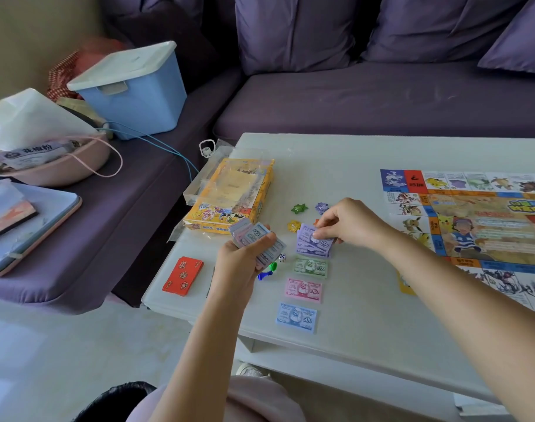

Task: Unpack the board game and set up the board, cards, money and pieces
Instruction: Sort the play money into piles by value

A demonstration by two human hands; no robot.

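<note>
I see my left hand (pixel 244 257) gripping a wad of notes (pixel 254 239); at its three o'clock, my right hand (pixel 348 223) pinches the purple notes (pixel 313 243) on the table (pixel 366 300).

Left hand (pixel 241 257) grips a money stack (pixel 254 239); right hand (pixel 348 223) pinches purple notes (pixel 313 243).

Home living room, purple sofa (pixel 381 95), coffee table (pixel 336 339)

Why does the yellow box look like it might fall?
The yellow game box sits crooked at the table's far left corner, its clear wrapping sticking out past the edge. The money piles look tidy.
</note>
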